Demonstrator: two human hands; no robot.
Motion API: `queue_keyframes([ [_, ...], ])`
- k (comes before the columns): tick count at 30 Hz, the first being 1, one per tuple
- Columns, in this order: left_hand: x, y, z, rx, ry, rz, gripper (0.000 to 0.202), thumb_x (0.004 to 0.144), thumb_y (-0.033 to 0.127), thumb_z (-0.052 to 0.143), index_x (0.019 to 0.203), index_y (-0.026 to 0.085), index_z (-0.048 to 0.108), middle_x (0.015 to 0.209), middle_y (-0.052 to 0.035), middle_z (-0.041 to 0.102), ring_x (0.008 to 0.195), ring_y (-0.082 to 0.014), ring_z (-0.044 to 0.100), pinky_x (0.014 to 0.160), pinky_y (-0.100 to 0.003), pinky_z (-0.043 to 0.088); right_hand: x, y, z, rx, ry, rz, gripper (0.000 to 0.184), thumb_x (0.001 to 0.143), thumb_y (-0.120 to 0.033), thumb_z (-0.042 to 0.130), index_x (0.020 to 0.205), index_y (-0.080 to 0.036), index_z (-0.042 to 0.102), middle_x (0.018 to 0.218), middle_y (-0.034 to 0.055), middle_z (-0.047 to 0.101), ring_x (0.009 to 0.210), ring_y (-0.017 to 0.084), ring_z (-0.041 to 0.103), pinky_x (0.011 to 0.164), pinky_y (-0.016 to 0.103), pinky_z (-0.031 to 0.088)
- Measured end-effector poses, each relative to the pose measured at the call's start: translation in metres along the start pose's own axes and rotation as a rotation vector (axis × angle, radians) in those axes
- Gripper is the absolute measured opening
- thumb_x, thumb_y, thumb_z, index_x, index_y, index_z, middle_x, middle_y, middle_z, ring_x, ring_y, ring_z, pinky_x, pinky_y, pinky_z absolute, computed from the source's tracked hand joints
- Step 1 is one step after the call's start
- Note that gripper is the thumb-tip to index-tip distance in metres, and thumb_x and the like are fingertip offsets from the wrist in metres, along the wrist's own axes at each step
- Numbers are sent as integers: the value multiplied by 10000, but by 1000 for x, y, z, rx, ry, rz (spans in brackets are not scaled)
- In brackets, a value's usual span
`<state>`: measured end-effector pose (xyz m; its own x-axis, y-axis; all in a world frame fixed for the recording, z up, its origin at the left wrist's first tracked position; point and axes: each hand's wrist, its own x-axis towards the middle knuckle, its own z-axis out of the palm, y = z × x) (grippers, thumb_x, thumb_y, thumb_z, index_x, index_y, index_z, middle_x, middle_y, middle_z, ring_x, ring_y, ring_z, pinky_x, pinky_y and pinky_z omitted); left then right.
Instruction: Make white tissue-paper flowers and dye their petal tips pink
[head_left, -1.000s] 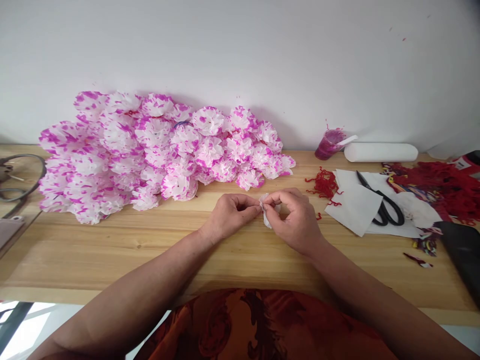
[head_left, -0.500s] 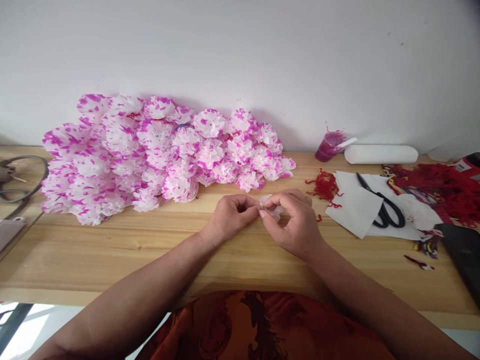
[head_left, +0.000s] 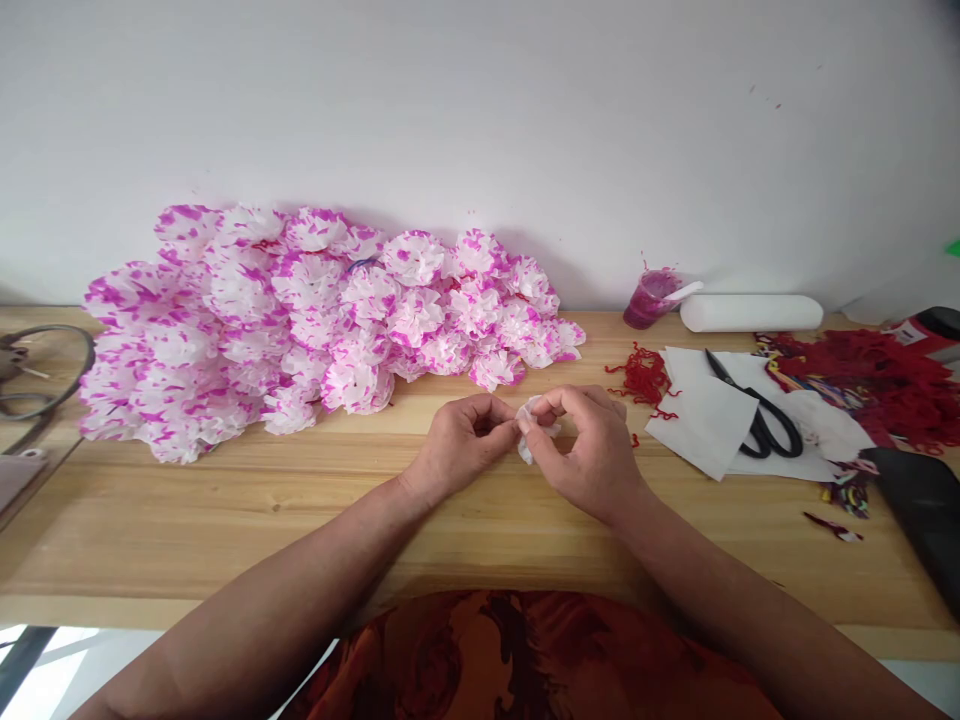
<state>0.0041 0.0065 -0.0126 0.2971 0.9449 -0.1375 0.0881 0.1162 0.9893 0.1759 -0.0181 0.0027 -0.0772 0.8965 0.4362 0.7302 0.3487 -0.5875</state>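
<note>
Between my fingertips is a small crumpled piece of white tissue paper [head_left: 526,447], partly hidden by the fingers. My left hand [head_left: 469,440] pinches it from the left with thumb and forefinger closed. From the other side my right hand [head_left: 589,445] pinches the same paper, its fingers curled. Both hands are just above the wooden table [head_left: 322,530]. Behind and to the left lies a large heap of white paper flowers [head_left: 360,290] with magenta-dyed edges. Short red yarn pieces [head_left: 645,375] lie to the right of my right hand.
Black-handled scissors [head_left: 757,410] rest on white paper sheets [head_left: 697,420] at the right. Behind stand a purple-stained cup [head_left: 646,300] and a white roll [head_left: 750,312]. Red yarn [head_left: 870,380] and a black object [head_left: 919,500] lie far right, a grey cable [head_left: 86,365] far left.
The white tissue paper has turned and bunched between my fingers, its loose part now hanging lower. Both hands stay in nearly the same place, still pinching. The camera view has shifted slightly.
</note>
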Motion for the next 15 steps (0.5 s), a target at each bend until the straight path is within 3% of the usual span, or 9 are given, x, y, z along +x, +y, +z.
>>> queue_keyframes([
  [7,2,2,-1,-291,-1,-158,258,760,332,765,786,142,593,758,-45,715,711,-133,684,707,-254,555,2,1,1,-17,9,-14,113,769,-140,650,742,-227,583,744,-22,679,820,205,596,829,383,341],
  [11,2,4,-2,-241,-14,-101,300,754,345,794,863,137,607,784,-34,704,700,-128,687,634,-222,554,1,-1,2,-15,-6,-63,109,778,-143,653,747,-223,586,754,-20,680,844,207,594,803,376,323],
  [15,3,2,-2,-294,22,-145,318,746,359,805,789,133,587,723,-28,695,658,-123,691,633,-220,570,-2,-1,2,-34,-16,-108,113,762,-133,655,743,-217,582,745,-12,663,855,213,579,791,376,316],
])
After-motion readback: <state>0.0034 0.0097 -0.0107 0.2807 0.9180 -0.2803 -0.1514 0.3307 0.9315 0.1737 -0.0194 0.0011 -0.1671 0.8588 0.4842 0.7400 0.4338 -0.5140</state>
